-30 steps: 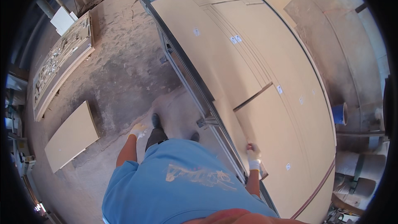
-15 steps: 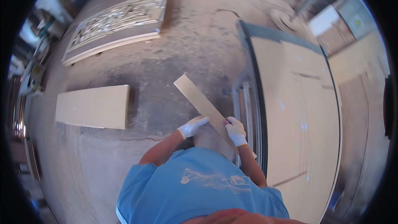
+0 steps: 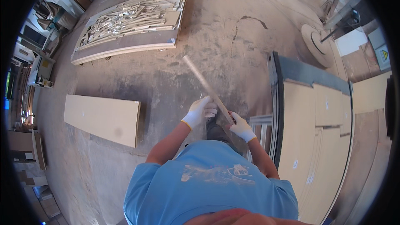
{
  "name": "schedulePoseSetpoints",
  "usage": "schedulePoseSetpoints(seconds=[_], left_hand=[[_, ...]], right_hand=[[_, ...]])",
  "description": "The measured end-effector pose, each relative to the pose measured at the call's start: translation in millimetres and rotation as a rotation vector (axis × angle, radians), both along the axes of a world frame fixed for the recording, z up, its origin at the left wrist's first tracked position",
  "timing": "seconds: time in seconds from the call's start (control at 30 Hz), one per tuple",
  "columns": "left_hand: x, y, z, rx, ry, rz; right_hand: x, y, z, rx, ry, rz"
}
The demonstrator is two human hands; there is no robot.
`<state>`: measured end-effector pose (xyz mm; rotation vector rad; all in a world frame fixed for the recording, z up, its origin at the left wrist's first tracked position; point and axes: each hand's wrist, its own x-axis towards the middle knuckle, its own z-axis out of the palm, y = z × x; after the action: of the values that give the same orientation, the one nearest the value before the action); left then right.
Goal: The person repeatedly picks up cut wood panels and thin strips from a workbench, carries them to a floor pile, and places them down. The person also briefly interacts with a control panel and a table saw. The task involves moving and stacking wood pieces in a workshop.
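Observation:
A long, narrow pale board strip (image 3: 201,78) points forward and to the left in front of my body, with a thin side turned up. My right hand (image 3: 241,127), in a white glove with a yellow cuff, is closed on its near end. My left hand (image 3: 199,111), gloved alike, is beside the strip's left side, fingers apart and slightly bent. It is close to the strip or touching it, but does not wrap round it. Right of my right hand stands a stack of pale panels (image 3: 302,141) on a dark-framed support (image 3: 275,100).
On the floor at left lies a pale rectangular panel (image 3: 102,118). Farther off, a low stack of boards (image 3: 125,52) carries a heap of thin offcut strips (image 3: 125,23). A round disc-shaped base (image 3: 317,46) stands at the far right. Dust covers the concrete floor (image 3: 225,29).
The strip has turned from its broad face to a thin side and stands steeper in view. My left hand's fingers have spread and bent. The surroundings have shifted right and down in view.

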<state>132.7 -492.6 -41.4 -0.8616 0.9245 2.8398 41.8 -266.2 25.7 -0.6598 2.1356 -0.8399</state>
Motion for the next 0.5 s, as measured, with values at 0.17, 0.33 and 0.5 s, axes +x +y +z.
schedulePoseSetpoints(seconds=[0.17,0.33,0.5], left_hand=[[-25,-108,-46,-0.480,0.047,0.232],[32,-196,-160,-0.533,-0.728,0.124],[129,-224,-229,-0.578,-1.086,-0.385]], right_hand=[[-125,-77,-1,-0.455,-1.021,-0.435],[-266,-164,35,-0.755,-1.229,-0.553],[-326,-191,57,-0.947,-1.115,-0.520]])
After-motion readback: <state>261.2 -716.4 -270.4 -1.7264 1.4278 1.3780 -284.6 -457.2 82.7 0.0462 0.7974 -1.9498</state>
